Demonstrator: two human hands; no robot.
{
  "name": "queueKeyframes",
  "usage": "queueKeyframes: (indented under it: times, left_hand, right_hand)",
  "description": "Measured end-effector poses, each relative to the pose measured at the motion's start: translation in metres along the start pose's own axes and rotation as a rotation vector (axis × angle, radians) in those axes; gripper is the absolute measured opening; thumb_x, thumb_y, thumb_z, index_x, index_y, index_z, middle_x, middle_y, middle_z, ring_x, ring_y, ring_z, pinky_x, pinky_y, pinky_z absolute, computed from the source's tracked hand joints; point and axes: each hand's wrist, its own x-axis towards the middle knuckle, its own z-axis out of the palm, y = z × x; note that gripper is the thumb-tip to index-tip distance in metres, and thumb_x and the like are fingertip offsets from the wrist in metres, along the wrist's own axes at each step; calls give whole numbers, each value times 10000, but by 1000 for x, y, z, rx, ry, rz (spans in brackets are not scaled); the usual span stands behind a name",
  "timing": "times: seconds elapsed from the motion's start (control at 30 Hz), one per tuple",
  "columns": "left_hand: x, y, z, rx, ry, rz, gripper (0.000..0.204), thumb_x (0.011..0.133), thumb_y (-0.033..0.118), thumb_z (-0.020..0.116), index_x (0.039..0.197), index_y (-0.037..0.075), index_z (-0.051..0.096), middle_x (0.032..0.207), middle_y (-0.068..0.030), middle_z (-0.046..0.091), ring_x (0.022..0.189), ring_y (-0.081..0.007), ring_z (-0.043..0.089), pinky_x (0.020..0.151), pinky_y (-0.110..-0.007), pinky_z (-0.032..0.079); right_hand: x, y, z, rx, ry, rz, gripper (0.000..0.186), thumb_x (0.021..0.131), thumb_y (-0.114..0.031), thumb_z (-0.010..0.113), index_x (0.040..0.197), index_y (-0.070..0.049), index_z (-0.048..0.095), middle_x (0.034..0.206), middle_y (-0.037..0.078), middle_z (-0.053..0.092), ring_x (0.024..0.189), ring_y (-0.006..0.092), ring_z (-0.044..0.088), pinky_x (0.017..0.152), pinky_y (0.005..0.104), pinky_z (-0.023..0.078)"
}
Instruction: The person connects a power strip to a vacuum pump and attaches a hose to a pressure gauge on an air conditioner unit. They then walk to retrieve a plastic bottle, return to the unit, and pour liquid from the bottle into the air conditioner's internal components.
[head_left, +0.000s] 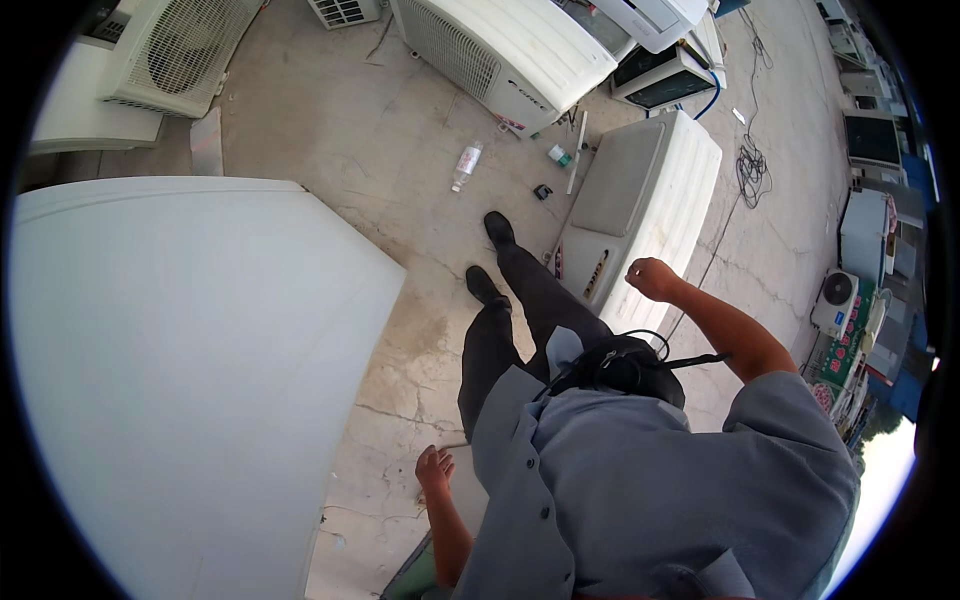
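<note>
My left hand [435,468] hangs low beside my hip, to the right of a large white panel-like surface [200,370]. Its fingers are loosely apart and nothing shows in them. Out to the other side, my right hand [652,279] is curled into a loose fist with nothing visible inside. It appears over a white air conditioner outdoor unit [690,180] lying on the floor; whether it touches the casing I cannot tell. A pale flat-topped object [466,485] is partly hidden behind my left forearm.
More outdoor units [505,55] stand ahead, with another fan unit [190,50] at far left. A clear plastic bottle [467,166], a small green-labelled container [559,155] and a black piece [542,192] lie on the concrete. A tangled black cable [752,170] lies to the right.
</note>
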Motion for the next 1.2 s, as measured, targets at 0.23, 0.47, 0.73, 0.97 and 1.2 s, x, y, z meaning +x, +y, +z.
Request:
queueKeyframes:
  times: [0.23, 0.47, 0.73, 0.97, 1.2]
  left_hand:
    - [-30, 5, 21, 49, 63, -104, 443, 970, 274, 514, 1361, 70, 460, 1199, -157, 625, 1020, -307, 633, 866, -446, 507]
    - [-46, 53, 102, -15, 71, -48, 432, 970, 252, 533, 1361, 86, 461, 1148, -155, 627, 980, -274, 636, 811, -405, 529]
    - [33, 156, 272, -405, -175, 76, 443, 1004, 240, 527, 1402, 85, 410, 1144, -140, 620, 936, -224, 618, 845, -399, 520]
    - [170, 201, 427, -271, -468, -49, 469, 987, 229, 566, 1399, 46, 438, 1098, -119, 655, 908, -199, 646, 805, -360, 539]
    - [387, 257, 557, -346, -427, -140, 424, 966, 282, 592, 1324, 78, 490, 1096, -88, 636, 939, -217, 633, 819, -391, 534]
  right_hand:
    - [91, -29, -33, -13, -56, -61, 254, 853, -301, 645, 898, -55, 688, 869, 192, 688, 866, 381, 660, 779, 471, 515]
    - [208, -40, -4, -22, -169, -97, 298, 875, -316, 588, 961, -42, 668, 934, 199, 679, 927, 394, 649, 798, 485, 511]
    - [341, -29, 52, -54, -263, -26, 299, 887, -274, 544, 1021, -34, 663, 987, 207, 684, 946, 396, 651, 820, 496, 521]
    - [450, -3, 104, -115, -177, 112, 402, 868, -308, 622, 1169, -41, 618, 1025, 198, 682, 989, 383, 652, 860, 463, 516]
    - [571, 23, 135, 4, -45, 255, 644, 845, -370, 660, 1347, 0, 498, 1252, 241, 590, 1172, 390, 576, 975, 444, 479]
